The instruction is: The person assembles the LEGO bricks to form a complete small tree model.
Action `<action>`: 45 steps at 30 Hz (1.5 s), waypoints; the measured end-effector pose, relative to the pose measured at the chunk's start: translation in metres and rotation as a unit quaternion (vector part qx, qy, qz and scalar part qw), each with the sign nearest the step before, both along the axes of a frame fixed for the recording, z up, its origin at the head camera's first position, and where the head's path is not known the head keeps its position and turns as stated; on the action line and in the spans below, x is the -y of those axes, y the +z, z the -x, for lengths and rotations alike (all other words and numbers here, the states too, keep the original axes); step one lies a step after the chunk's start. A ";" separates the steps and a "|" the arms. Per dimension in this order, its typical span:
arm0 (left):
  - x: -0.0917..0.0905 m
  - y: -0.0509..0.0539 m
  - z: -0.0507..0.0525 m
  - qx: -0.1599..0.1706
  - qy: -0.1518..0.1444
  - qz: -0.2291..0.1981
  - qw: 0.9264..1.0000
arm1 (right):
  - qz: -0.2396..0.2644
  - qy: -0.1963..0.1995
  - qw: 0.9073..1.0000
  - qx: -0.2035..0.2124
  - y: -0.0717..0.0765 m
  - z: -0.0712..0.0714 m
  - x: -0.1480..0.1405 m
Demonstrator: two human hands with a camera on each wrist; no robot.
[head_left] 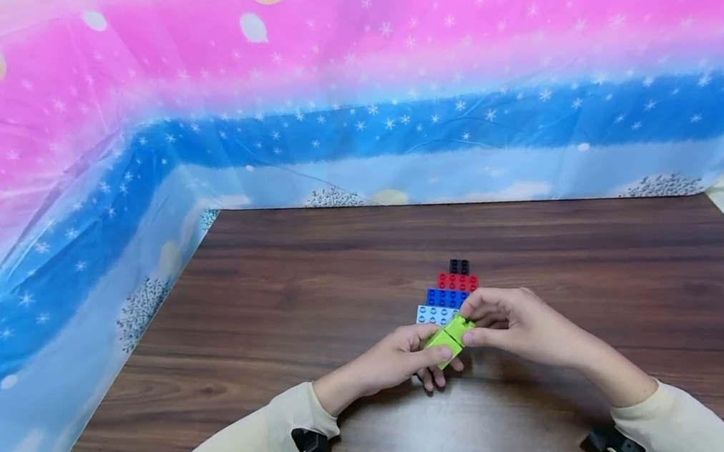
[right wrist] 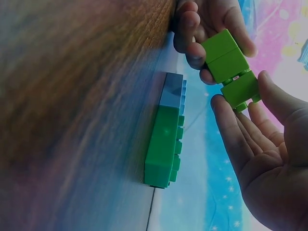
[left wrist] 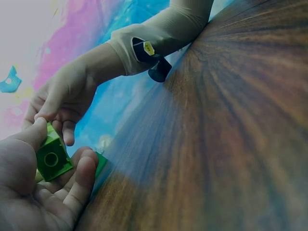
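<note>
Head view: lime bricks (head_left: 447, 342) held above the table (head_left: 303, 307)

The left hand (head_left: 398, 358) pinches one part of them between thumb and fingers; the right hand (head_left: 528, 327) has a narrow pinch on the other end. They are near the light blue brick (head_left: 433, 315), and the right wrist view shows a thin gap at the joint between the parts. I judge them plastic: light, stiff, not fragile, a little slippery on smooth sides. It seems best to take hold by opposite flat walls, with studs kept free.
</note>
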State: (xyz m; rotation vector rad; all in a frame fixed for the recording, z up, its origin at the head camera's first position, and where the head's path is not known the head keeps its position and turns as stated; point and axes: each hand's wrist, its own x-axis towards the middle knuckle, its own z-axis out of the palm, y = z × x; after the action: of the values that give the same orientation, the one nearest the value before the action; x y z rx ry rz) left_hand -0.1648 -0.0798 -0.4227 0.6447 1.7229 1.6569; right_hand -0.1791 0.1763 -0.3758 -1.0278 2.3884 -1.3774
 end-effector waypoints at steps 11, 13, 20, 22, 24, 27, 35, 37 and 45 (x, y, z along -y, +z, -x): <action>0.003 0.002 0.008 0.000 -0.012 0.016 1.000 | -0.009 -0.018 1.000 0.001 -0.002 0.002 0.002; 0.004 0.003 0.008 -0.002 -0.011 0.013 1.000 | -0.009 -0.019 1.000 0.003 -0.001 0.003 0.002; 0.003 0.003 0.006 -0.006 -0.012 0.007 1.000 | -0.009 -0.013 1.000 0.010 0.001 0.002 0.004; 0.003 0.003 0.005 -0.008 -0.012 0.006 1.000 | -0.007 -0.009 1.000 0.010 0.002 0.002 0.004; 0.003 0.004 0.004 -0.012 -0.011 0.007 1.000 | -0.003 -0.006 1.000 0.008 0.002 0.002 0.004; 0.003 0.003 0.004 -0.019 -0.008 0.012 1.000 | 0.005 -0.005 1.000 0.002 0.000 0.001 0.005; 0.004 0.003 0.001 -0.012 0.000 0.008 1.000 | 0.007 -0.006 1.000 -0.021 -0.002 -0.001 0.010; 0.004 0.003 0.001 -0.016 0.002 0.005 1.000 | 0.006 -0.006 1.000 -0.020 -0.001 -0.001 0.011; 0.001 -0.003 -0.001 -0.007 -0.004 0.004 1.000 | 0.008 0.005 1.000 -0.005 -0.004 -0.005 0.008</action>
State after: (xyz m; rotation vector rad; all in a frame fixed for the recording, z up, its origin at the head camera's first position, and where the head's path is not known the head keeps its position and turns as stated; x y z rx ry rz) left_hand -0.1642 -0.0811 -0.4253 0.6594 1.7331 1.6420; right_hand -0.1744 0.1687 -0.3800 -1.0506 2.3809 -1.3929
